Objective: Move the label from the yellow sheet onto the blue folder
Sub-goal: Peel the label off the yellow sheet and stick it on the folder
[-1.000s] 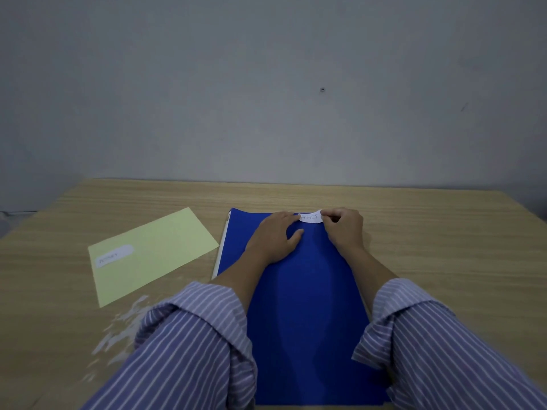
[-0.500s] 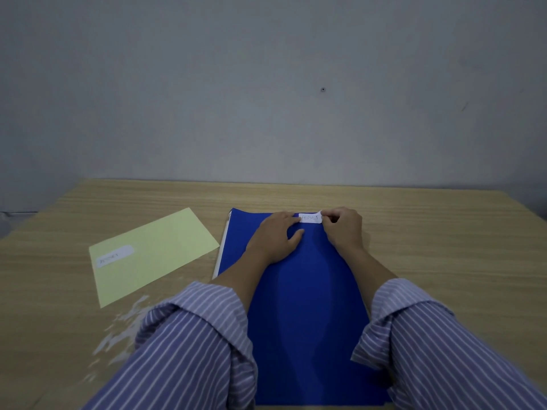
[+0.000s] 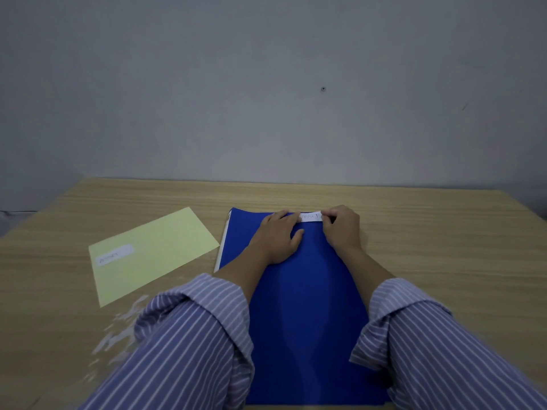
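Note:
A blue folder lies lengthwise on the wooden table in front of me. A white label with handwriting lies flat near the folder's far edge. My right hand pinches the label's right end between thumb and fingers. My left hand rests flat on the folder, its fingertips pressing the label's left end. The yellow sheet lies to the left of the folder, with a pale patch bearing faint writing near its left edge.
The wooden table ends at a grey wall behind. White scuff marks show on the tabletop near my left sleeve. My striped sleeves cover the folder's near corners.
The label was arched up between my hands a second ago; now it lies flat on the folder. Both hands stay at its ends.

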